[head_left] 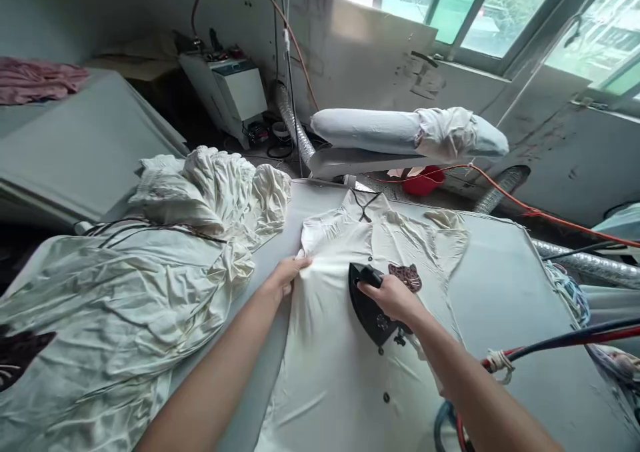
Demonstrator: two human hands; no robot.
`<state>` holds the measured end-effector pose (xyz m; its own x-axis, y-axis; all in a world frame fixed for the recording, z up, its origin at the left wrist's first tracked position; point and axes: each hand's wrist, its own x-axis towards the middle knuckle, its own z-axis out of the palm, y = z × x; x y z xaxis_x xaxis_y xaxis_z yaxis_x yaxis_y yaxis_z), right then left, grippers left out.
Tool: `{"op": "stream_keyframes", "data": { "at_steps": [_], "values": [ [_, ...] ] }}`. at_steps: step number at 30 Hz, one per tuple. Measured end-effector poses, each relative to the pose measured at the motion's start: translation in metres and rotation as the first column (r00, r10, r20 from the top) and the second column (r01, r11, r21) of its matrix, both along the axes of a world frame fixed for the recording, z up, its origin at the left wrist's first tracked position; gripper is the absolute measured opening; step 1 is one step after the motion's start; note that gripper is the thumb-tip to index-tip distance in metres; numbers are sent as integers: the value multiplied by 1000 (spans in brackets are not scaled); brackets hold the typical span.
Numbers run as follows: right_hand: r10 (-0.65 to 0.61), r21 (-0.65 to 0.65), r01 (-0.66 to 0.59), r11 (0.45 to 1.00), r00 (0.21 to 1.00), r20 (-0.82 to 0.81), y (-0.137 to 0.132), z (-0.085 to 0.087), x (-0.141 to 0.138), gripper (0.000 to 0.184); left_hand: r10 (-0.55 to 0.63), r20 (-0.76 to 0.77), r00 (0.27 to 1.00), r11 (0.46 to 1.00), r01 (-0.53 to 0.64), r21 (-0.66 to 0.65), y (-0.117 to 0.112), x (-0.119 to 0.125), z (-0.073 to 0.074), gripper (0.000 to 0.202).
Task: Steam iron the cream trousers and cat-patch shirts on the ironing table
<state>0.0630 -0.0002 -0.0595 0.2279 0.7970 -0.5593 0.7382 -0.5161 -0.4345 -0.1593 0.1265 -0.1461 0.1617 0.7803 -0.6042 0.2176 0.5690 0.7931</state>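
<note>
A cream short-sleeved garment (325,345) with dark buttons, dark collar trim and a brown cat-face patch (406,277) lies spread on the grey padded ironing table (500,285). My left hand (286,275) pinches its side edge below the sleeve, the cloth drawn taut there. In my right hand (393,297) is the black handle of a dark iron (373,312), fingers wrapped round it. The iron rests on the garment's front over the button line, beside the patch, its pointed end toward the collar. The iron's soleplate is hidden.
Crumpled cream garments (150,292) are heaped on the left. Behind the table stands a padded sleeve arm (370,131) with cloth wrapped on it. Blue and red hoses (565,339) cross at right, near my forearm. A red bucket (424,181) sits beneath the sleeve arm.
</note>
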Motion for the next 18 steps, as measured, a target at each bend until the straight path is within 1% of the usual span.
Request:
{"op": "stream_keyframes", "data": {
  "at_steps": [2, 3, 4, 5, 6, 7, 8, 9, 10, 11, 12, 13, 14, 15, 16, 17, 18],
  "values": [
    [95, -2, -95, 995, 995, 15, 23, 3, -27, 49, 34, 145, 989, 998, -26, -53, 13, -10, -1, 22],
    [183, -6, -183, 983, 982, 35, 31, 3, -48, 48, 56, 216, 975, 997, -43, -66, 22, -13, 0, 24],
    [300, -8, -300, 954, 952, 54, 34, 1, -73, 47, 89, 275, 957, 995, -73, -69, 32, -14, 2, 27],
    [434, -14, -434, 901, 899, 60, 31, -2, -101, 46, 139, 317, 938, 990, -125, -64, 42, -15, 3, 30],
    [565, -37, -564, 825, 824, 50, 22, -7, -128, 43, 200, 336, 920, 979, -197, -44, 52, -16, 4, 33],
    [663, -70, -660, 748, 749, 20, 8, -13, -152, 41, 265, 332, 905, 960, -278, -7, 61, -18, 4, 35],
    [710, -131, -707, 695, 703, -29, -10, -20, -170, 35, 325, 311, 893, 933, -357, 51, 67, -20, 2, 35],
    [700, -216, -697, 684, 710, -73, -30, -27, -180, 28, 382, 287, 878, 892, -432, 135, 70, -24, -1, 34],
    [639, -287, -636, 716, 763, -96, -53, -34, -180, 23, 437, 249, 864, 834, -493, 247, 69, -29, -7, 32],
    [535, -326, -534, 780, 839, -95, -77, -39, -169, 21, 482, 194, 854, 767, -519, 378, 62, -34, -13, 31],
    [403, -334, -403, 852, 912, -72, -100, -42, -147, 23, 530, 129, 838, 691, -515, 508, 50, -41, -20, 33],
    [257, -268, -259, 928, 965, -43, -124, -44, -115, 27, 575, 62, 816, 621, -485, 616, 30, -47, -27, 37],
    [99, -172, -101, 980, 995, -16, -146, -43, -75, 28, 608, -9, 794, 572, -430, 698, 4, -54, -34, 41],
    [-39, -102, 42, 994, 999, 34, -166, -41, -28, 26, 619, -84, 781, 554, -358, 752, -26, -61, -40, 47],
    [-150, -43, 152, 987, 987, 61, -182, -37, 21, 30, 597, -155, 787, 569, -279, 773, -60, -66, -45, 49],
    [-239, -11, 240, 971, 969, 59, -196, -32, 71, 35, 555, -259, 790, 594, -159, 789, -95, -70, -49, 48],
    [-352, -15, 355, 935, 931, 94, -206, -27, 117, 41, 485, -361, 796, 617, -18, 787, -129, -73, -53, 43]
  ]
}}
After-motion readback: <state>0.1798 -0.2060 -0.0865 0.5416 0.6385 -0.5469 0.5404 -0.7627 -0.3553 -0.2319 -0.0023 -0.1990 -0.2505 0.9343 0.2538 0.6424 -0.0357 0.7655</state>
